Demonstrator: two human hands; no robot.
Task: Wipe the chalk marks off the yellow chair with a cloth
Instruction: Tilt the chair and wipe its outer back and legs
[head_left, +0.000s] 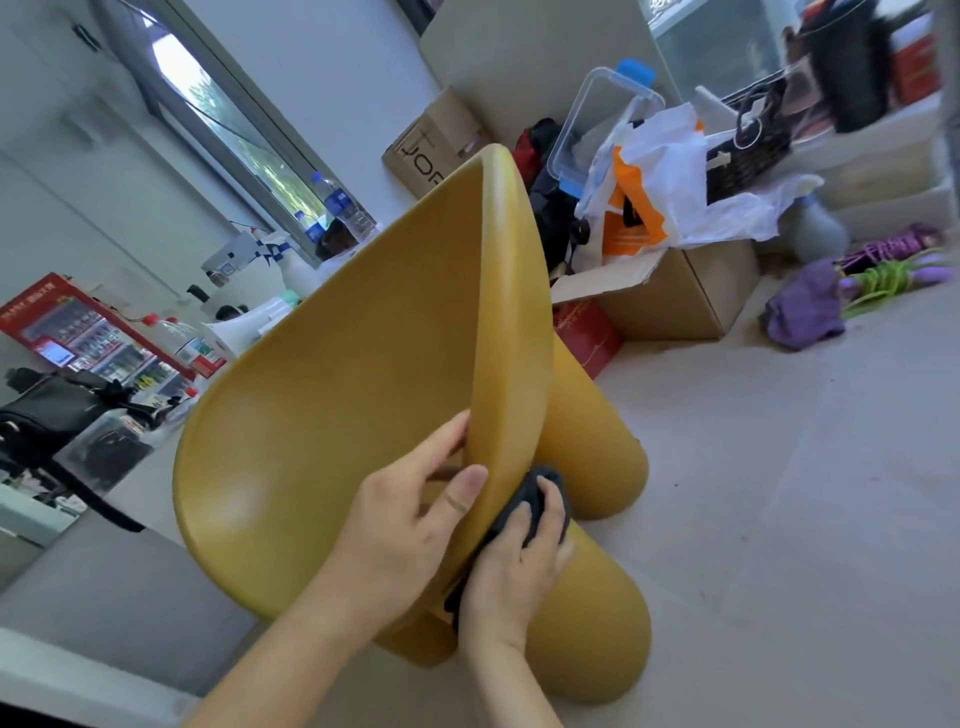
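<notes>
Chair: The glossy yellow moulded-plastic chair (363, 364) is stood on the pale floor (779, 493) directly ahead of both hands. The near rim of its curved shell is caught between them.
Cloth: A dark grey cloth (543, 486) is bunched under the right hand (519, 566) and pressed against the outer face of the shell, just past the rim and above a fat rounded leg (597, 623).
Right hand: Its fingers are curled over the wad, so the cloth is held and pushed flat onto the plastic at once.
Left hand: The left hand (400, 525) is set just across the rim from the right. Its thumb is laid along the edge, its fingers are wrapped onto the inner face, and the shell is gripped firmly.
Reason for the grip: The chair is judged to be braced this way so that it is not tipped or slid by the rubbing.
Chalk marks: None can be made out on the bare yellow surface. Whether any lie beneath the cloth cannot be told.
Beyond the hands: An open brown cardboard box (675, 291) is seen behind the chair, topped by a white-and-orange plastic bag (649, 182).
</notes>
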